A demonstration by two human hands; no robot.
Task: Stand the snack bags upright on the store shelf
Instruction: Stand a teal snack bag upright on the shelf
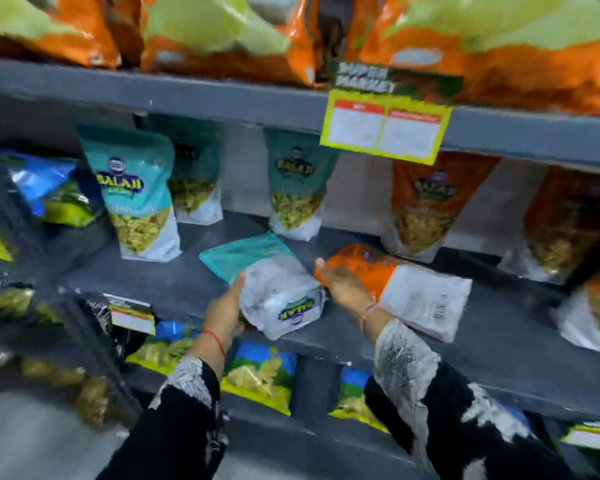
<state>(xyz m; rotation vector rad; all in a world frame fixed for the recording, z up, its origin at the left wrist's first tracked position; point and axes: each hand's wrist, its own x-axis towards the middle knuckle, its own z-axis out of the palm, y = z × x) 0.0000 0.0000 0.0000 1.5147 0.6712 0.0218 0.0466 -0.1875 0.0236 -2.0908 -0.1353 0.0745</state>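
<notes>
A teal and clear snack bag (267, 278) lies flat on the grey middle shelf (160, 278), its logo end toward me. My left hand (226, 306) grips its left edge near the shelf front. An orange and clear snack bag (413, 289) lies flat to the right. My right hand (340, 282) rests on the orange bag's left end with fingers spread. Behind them, teal bags (136, 192) (297, 188) and an orange bag (426, 206) stand upright.
A yellow price sign (385, 128) hangs from the upper shelf edge above the orange bags. Large orange-green bags (222, 32) fill the top shelf. Blue-yellow bags (260, 375) stand on the lower shelf. A dark upright post (25, 216) is at left.
</notes>
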